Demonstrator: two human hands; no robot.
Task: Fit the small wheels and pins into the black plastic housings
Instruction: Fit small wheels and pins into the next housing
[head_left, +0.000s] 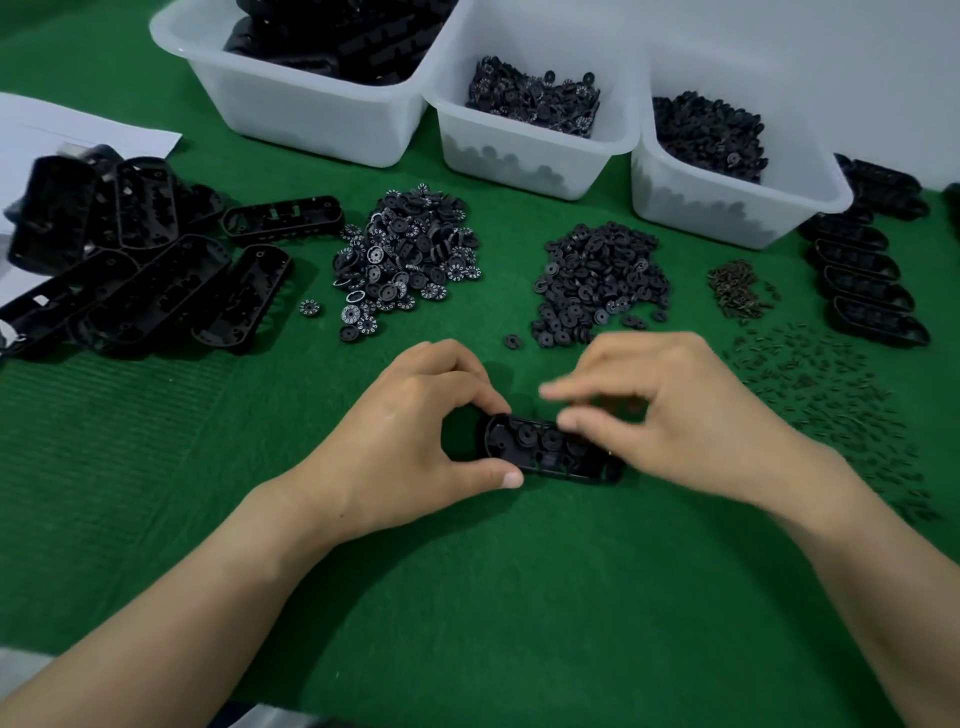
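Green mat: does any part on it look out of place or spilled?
Slightly. One numbered wheel lies apart from the numbered pile, and one plain wheel apart from the plain pile. The small pins are strewn loosely on the right. The housings on the left lie jumbled. Nothing looks damaged.

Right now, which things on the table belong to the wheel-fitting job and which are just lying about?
In the job: housing, gripped by left hand, right hand over it; numbered wheels; plain wheels; pins; empty housings.
Lying about: white paper; stock tubs; row of housings at right.
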